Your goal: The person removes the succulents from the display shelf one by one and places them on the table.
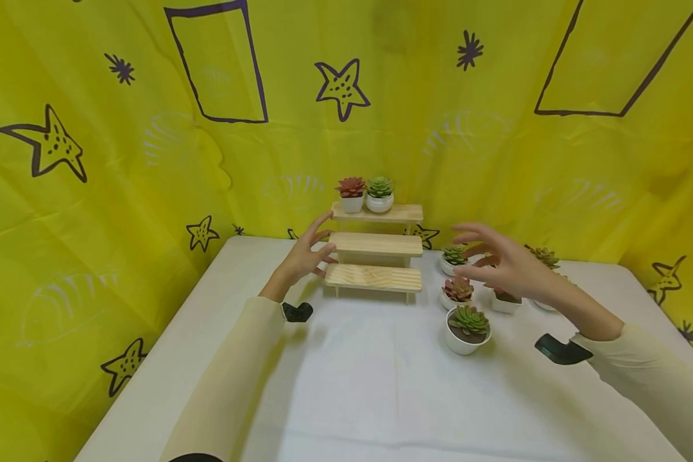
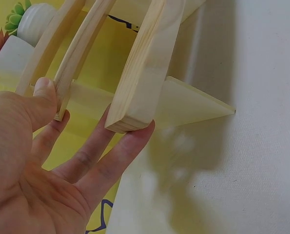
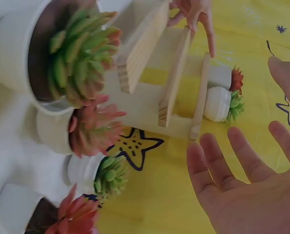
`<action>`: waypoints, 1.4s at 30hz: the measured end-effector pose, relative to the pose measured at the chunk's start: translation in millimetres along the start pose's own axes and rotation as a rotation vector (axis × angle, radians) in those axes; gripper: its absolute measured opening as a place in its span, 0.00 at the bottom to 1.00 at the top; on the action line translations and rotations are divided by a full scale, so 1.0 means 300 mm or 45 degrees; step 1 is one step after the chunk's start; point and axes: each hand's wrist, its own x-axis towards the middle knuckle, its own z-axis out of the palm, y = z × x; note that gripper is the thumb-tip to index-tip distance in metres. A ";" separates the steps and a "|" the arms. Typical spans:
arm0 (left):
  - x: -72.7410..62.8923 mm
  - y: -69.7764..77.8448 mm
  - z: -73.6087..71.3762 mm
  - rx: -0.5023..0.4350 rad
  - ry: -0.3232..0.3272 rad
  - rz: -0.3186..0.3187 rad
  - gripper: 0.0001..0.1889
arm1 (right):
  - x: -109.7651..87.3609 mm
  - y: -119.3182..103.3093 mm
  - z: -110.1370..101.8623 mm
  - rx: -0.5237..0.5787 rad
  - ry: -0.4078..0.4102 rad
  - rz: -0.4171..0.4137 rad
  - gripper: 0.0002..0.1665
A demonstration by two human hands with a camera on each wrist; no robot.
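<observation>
My left hand [image 1: 302, 261] is at the left end of a three-tier wooden stand [image 1: 375, 244]. In the left wrist view its thumb touches the middle shelf, and fingertips rest against the shelf ends. A red potted succulent [image 1: 351, 203] in a squarish white pot and a green potted succulent [image 1: 380, 202] in a round one stand side by side on the top shelf. My right hand [image 1: 511, 264], fingers spread and loosely bent, is raised by the succulents right of the stand. Nothing is in its grasp in the right wrist view.
Right of the stand are a large green succulent [image 1: 468, 324], a pink one [image 1: 457, 290], a small green one [image 1: 453, 255] and a red one [image 3: 76, 214]; others are partly hidden behind my right arm. A yellow patterned curtain [image 1: 289, 147] hangs behind the white table [image 1: 346, 385].
</observation>
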 end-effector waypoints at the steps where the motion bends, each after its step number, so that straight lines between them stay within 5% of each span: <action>1: -0.001 -0.001 0.000 0.001 0.000 -0.001 0.39 | 0.015 -0.003 0.001 -0.008 0.011 -0.007 0.42; 16: -0.004 -0.015 -0.008 -0.007 -0.002 -0.016 0.39 | 0.237 -0.034 0.047 0.038 0.155 0.089 0.32; 32: -0.002 -0.016 -0.007 -0.010 0.000 -0.015 0.39 | 0.415 -0.042 0.107 0.221 0.258 0.312 0.36; 42: 0.003 -0.004 -0.006 0.011 0.008 -0.021 0.39 | 0.504 -0.036 0.137 0.205 0.307 0.409 0.36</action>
